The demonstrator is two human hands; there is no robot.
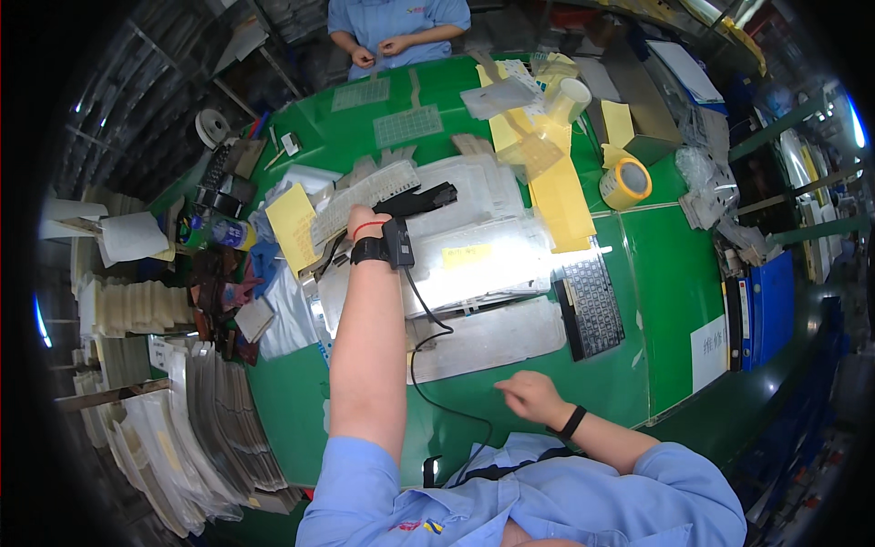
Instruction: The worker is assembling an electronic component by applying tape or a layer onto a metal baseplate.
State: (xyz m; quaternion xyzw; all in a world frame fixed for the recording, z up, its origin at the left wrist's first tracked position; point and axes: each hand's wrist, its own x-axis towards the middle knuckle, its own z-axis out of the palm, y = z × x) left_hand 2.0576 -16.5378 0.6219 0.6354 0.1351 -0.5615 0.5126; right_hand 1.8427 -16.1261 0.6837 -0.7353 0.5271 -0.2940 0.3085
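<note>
We see a pale grid panel, ridged like a keyboard, slanting at the far left corner of the silvery plate, which is our landmark; the left hand reaches up to the panel's near edge, but its fingers are hidden and we cannot tell whether they grasp it or merely rest there. Just right of that hand, over the far left part of the plate, we find a black strip-like piece, and on the plate itself a yellow note. On the plate's near side lies a duller metal sheet, and nearer to us the right hand hangs with its fingers bent, one jutting leftward; we cannot tell whether they pinch anything. To the plate's right sits a black keyboard; beyond its far right corner we see yellow sheets and a yellow tape roll. Past the plate's far side, two translucent grid sheets lie on the green table, and a co-worker faces us across it, hands close together
</note>
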